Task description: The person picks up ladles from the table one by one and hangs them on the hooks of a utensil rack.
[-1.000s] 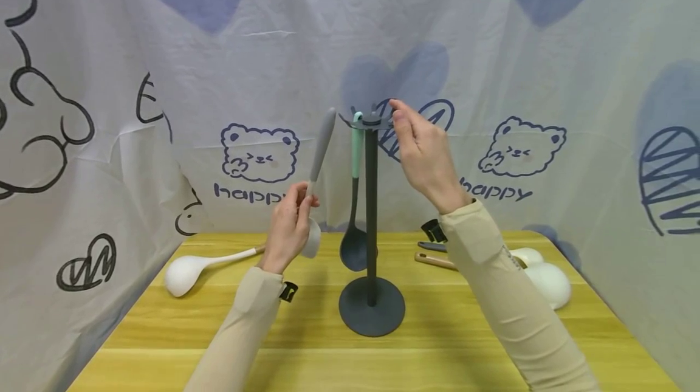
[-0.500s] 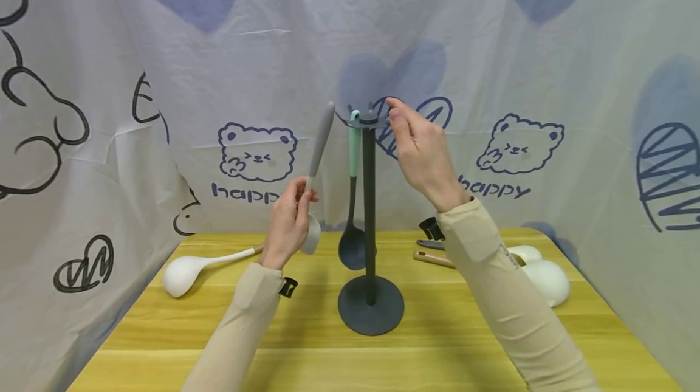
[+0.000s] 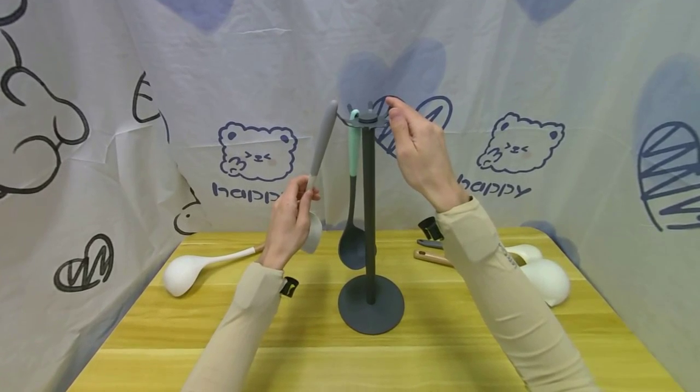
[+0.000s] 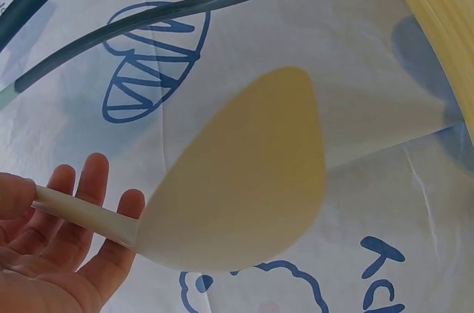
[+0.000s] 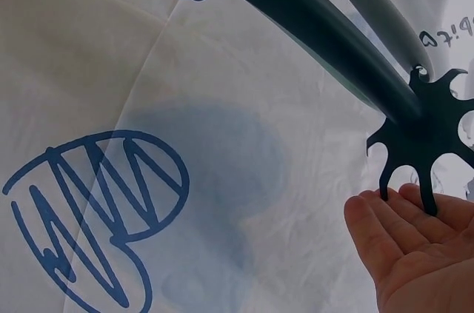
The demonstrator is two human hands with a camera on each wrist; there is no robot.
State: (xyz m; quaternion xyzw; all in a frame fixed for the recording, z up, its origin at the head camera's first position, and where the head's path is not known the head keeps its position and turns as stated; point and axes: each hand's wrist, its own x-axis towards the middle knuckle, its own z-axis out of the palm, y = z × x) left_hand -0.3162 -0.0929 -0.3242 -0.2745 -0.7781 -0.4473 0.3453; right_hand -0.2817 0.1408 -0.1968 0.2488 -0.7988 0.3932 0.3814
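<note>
The left hand (image 3: 288, 222) grasps the pale shaft of a grey-handled kitchen utensil (image 3: 324, 140), raised above the worktop (image 3: 437, 349) beside a dark utensil rack (image 3: 369, 209); its handle end meets a hook, though whether it hangs there I cannot tell. The right hand (image 3: 423, 152) has an unclenched grip, extended fingers touching the rack's hooks.

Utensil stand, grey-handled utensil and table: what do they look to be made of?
The utensil stand: apparently coated metal or plastic, judging by its even, matte dark surface.
The grey-handled utensil: probably silicone or plastic; its pale head is smooth and dull.
The table: wood or wood-look laminate, from its yellow, satin, streaked grain.
</note>
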